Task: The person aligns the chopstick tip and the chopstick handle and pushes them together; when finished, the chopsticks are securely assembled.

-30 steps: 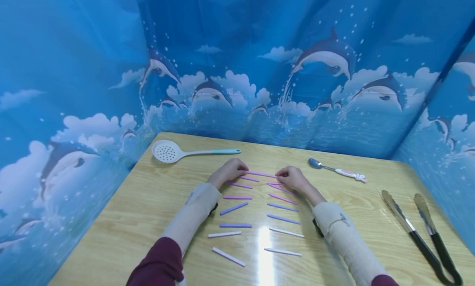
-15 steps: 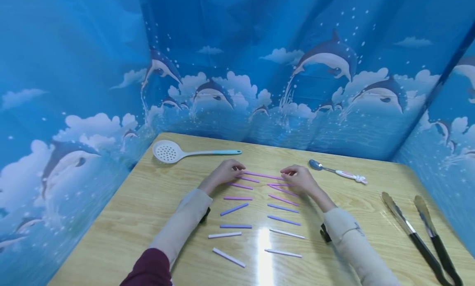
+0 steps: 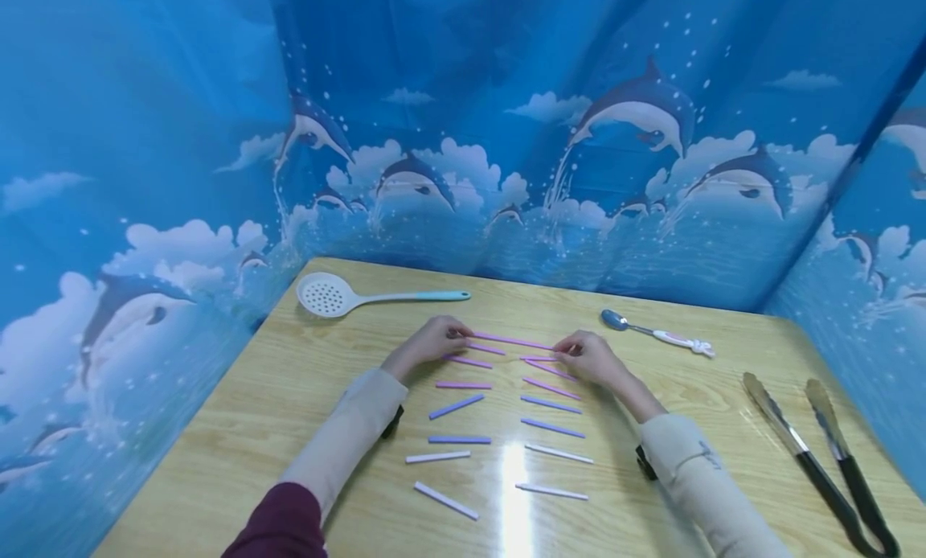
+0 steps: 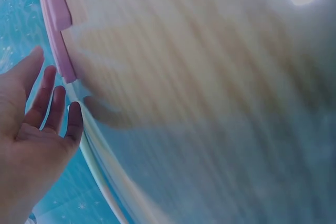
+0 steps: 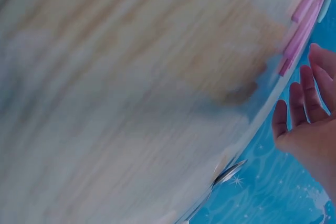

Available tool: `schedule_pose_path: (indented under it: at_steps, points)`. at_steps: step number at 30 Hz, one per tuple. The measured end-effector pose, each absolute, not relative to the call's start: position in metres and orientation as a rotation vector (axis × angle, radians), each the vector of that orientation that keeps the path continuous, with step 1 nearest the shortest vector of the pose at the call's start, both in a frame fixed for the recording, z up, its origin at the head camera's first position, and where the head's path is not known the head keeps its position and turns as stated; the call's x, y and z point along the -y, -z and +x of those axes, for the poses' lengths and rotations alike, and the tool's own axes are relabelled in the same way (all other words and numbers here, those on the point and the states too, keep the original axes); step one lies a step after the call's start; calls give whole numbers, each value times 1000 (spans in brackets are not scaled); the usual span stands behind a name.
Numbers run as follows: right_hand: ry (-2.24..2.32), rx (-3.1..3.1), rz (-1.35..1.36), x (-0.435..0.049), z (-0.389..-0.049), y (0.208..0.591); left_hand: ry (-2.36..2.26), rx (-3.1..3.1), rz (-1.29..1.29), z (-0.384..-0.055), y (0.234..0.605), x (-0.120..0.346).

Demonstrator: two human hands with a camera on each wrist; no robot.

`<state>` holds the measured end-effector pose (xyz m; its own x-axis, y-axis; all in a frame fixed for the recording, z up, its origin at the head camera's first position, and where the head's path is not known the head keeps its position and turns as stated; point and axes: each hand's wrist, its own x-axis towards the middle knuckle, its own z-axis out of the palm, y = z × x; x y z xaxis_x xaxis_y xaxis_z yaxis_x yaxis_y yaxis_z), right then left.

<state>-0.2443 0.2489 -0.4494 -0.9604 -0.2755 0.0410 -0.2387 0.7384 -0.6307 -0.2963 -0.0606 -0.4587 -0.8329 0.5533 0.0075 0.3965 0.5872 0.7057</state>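
Observation:
Near the far middle of the table in the head view, my two hands hold a long pink stick (image 3: 512, 341) between them. Its left end is pinched by my left hand (image 3: 428, 345), and its right end by my right hand (image 3: 596, 361). Two columns of loose sticks lie below, shading from pink (image 3: 463, 385) through purple-blue (image 3: 459, 440) to white (image 3: 553, 491). The left wrist view shows my left hand (image 4: 39, 140) beside pink sticks, its lower fingers loosely extended. My right hand (image 5: 310, 114) looks similar in the right wrist view. Neither wrist view shows the pinch clearly.
A skimmer (image 3: 325, 295) with a teal handle lies at the far left of the wooden table (image 3: 239, 445). A spoon (image 3: 669, 337) is at the far right, and black-handled tongs (image 3: 825, 461) lie nearer. A dolphin-print curtain (image 3: 463, 124) surrounds the table.
My hands have moved apart, the left one leftward and the right one rightward. A longer stretch of the pink stick now shows between them. The loose sticks have stayed put.

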Motion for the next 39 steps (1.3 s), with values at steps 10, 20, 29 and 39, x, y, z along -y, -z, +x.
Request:
schedule_pose_path:
  at_steps: [10, 20, 29, 39]
  points:
    - [969, -2898, -601, -242, -247, 457, -1093, -2572, 783, -299, 463, 62]
    - [963, -2892, -564, -240, -247, 459, -903, -2664, 967, -302, 466, 58]
    - [1028, -2881, -485, -239, -244, 456, -985, -2650, 892, -297, 464, 56]
    - [1242, -2889, -485, -223, -228, 439, -1156, -2625, 763, -283, 456, 53]
